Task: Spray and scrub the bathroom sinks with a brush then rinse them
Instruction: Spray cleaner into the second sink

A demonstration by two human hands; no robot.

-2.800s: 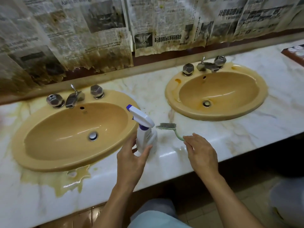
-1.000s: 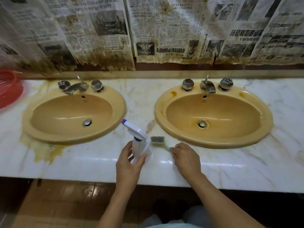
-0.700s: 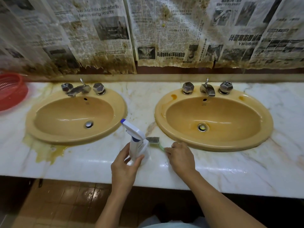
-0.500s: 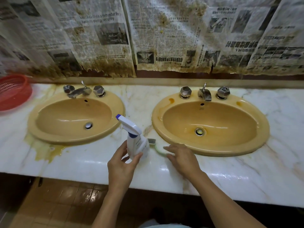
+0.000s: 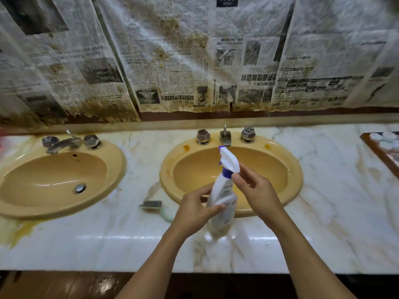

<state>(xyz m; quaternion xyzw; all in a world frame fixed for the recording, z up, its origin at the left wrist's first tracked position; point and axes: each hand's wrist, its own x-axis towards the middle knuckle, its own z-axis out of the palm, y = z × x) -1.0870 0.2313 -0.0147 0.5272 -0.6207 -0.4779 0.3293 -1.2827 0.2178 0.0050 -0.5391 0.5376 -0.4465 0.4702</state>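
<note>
Both bowls, left sink and right sink, look unscrubbed to me; mid-frame the left hand grips the spray bottle, right hand pinches its neck, brush lies idle just left of them

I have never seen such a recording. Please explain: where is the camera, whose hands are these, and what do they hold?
There is no machine here. A person wears a camera on the head, so you look down at that person's own two hands. The left hand holds the body of a white spray bottle; the right hand holds its neck, near the right sink. A scrub brush lies on the marble counter, between it and the left sink. Stained newspaper covers the wall.
</note>
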